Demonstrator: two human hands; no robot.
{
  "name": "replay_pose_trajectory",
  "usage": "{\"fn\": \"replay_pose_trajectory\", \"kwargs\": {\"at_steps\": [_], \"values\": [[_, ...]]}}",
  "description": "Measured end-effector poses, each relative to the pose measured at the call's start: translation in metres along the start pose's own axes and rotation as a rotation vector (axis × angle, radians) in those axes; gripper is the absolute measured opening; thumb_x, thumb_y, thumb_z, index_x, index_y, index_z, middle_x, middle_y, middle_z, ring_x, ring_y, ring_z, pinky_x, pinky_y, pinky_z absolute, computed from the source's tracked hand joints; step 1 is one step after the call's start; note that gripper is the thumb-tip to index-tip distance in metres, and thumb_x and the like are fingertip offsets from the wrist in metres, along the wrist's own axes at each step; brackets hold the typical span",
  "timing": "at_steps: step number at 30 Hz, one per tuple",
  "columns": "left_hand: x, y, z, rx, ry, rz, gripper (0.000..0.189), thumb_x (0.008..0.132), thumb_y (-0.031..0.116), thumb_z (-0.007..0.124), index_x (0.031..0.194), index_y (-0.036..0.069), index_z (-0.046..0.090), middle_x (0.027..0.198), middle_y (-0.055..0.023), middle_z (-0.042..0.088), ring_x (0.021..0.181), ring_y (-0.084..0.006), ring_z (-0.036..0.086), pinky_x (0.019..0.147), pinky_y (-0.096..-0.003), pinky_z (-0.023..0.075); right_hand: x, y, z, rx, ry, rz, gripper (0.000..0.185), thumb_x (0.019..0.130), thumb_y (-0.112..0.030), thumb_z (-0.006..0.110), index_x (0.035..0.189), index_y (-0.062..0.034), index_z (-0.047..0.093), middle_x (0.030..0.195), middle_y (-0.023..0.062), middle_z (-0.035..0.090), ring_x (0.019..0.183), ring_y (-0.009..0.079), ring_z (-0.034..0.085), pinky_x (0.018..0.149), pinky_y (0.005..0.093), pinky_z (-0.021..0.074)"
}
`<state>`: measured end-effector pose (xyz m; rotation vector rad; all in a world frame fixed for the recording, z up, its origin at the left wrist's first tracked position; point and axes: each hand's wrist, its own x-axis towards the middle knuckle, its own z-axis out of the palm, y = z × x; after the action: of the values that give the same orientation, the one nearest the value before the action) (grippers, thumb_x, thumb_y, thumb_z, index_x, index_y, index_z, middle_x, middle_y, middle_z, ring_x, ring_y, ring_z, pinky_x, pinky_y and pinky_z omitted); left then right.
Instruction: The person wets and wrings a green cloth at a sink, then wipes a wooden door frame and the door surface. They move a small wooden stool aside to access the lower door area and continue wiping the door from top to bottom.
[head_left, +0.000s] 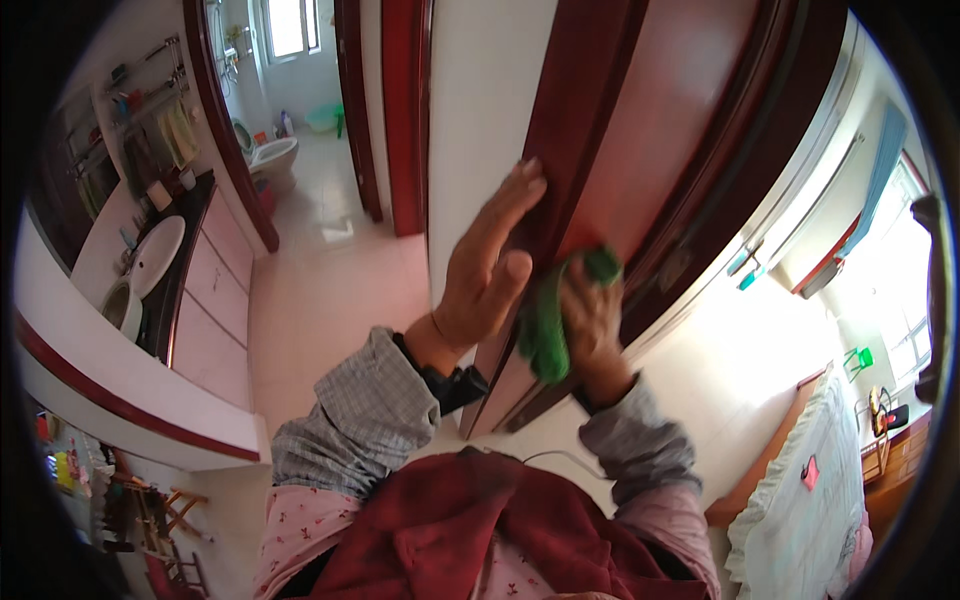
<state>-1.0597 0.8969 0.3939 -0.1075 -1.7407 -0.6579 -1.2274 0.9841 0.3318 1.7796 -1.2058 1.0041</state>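
Observation:
My right hand (592, 319) holds a green cloth (551, 330) against the inner panel of a dark red wooden door frame (637, 127). Part of the cloth bunches above the fingers and part hangs to the left of the hand. To its left, my left hand (487, 262) is raised with the fingers together and the thumb apart, its fingertips at the frame's outer edge. Nothing is held in it. Whether those fingertips touch the wood is hard to tell.
On the left are a washbasin (157, 256) in a dark counter (187, 225) and a bathroom doorway with a toilet (274, 154). A bed (802, 487) with a frilled cover stands at the lower right. Wooden stools (180, 510) are at the lower left.

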Motion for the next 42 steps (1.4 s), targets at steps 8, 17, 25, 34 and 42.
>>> {"fn": "replay_pose_trajectory", "kwargs": {"at_steps": [8, 17, 25, 34, 42], "values": [[-0.015, -0.007, -0.013, -0.122, 0.014, -0.07, 0.067, 0.102, 0.049, 0.041, 0.147, 0.0, 0.035, 0.148, -0.0206, 0.042, 0.139, -0.0307, 0.039, 0.114, -0.0405, 0.0307, 0.133, 0.083, -0.031, 0.145, 0.332, -0.01, 0.038, 0.086, -0.018, 0.057, 0.123, -0.0074, 0.053, 0.136, 0.0174, 0.049, 0.131, 0.0378, 0.044, 0.108, 0.055, 0.035], [-0.132, -0.048, -0.077, -0.316, 0.186, -1.077, 0.074, 0.101, 0.06, 0.032, 0.148, 0.002, 0.032, 0.132, -0.0176, 0.055, 0.114, -0.0254, 0.06, 0.099, -0.0371, 0.0459, -0.06, -0.029, 0.06, 0.219, 0.27, 0.543, 0.057, 0.094, -0.022, 0.056, 0.144, -0.0081, 0.033, 0.151, 0.018, 0.032, 0.14, 0.0323, 0.035, 0.114, 0.0505, 0.0286], [-0.285, -0.071, -0.207, -0.195, 0.003, -1.595, 0.079, 0.097, 0.068, 0.035, 0.14, 0.002, 0.044, 0.117, -0.0168, 0.063, 0.101, -0.0247, 0.066, 0.092, -0.036, 0.0486, -0.139, -0.093, 0.046, 0.574, 0.045, 0.995, 0.065, 0.098, -0.025, 0.057, 0.151, -0.0045, 0.027, 0.122, 0.0224, 0.053, 0.103, 0.033, 0.056, 0.089, 0.0512, 0.0461], [-0.407, -0.091, -0.251, -0.308, 0.095, -1.931, 0.082, 0.094, 0.071, 0.038, 0.133, 0.0, 0.049, 0.111, -0.0157, 0.064, 0.098, -0.0241, 0.065, 0.089, -0.0363, 0.049, 0.089, -0.025, -0.014, -0.709, -0.086, -0.223, 0.051, 0.096, -0.025, 0.052, 0.143, -0.0054, 0.045, 0.138, 0.0189, 0.051, 0.123, 0.0358, 0.05, 0.106, 0.0557, 0.031], [-0.42, -0.084, -0.282, -0.275, 0.142, -1.922, 0.083, 0.093, 0.073, 0.038, 0.132, 0.0, 0.05, 0.108, -0.0143, 0.064, 0.096, -0.0231, 0.065, 0.086, -0.0357, 0.0491, -0.064, -0.133, 0.062, -0.688, -1.053, 0.175, 0.05, 0.084, -0.001, 0.053, 0.134, -0.0085, 0.056, 0.133, 0.0208, 0.052, 0.125, 0.0378, 0.048, 0.105, 0.0478, 0.0379]]}}
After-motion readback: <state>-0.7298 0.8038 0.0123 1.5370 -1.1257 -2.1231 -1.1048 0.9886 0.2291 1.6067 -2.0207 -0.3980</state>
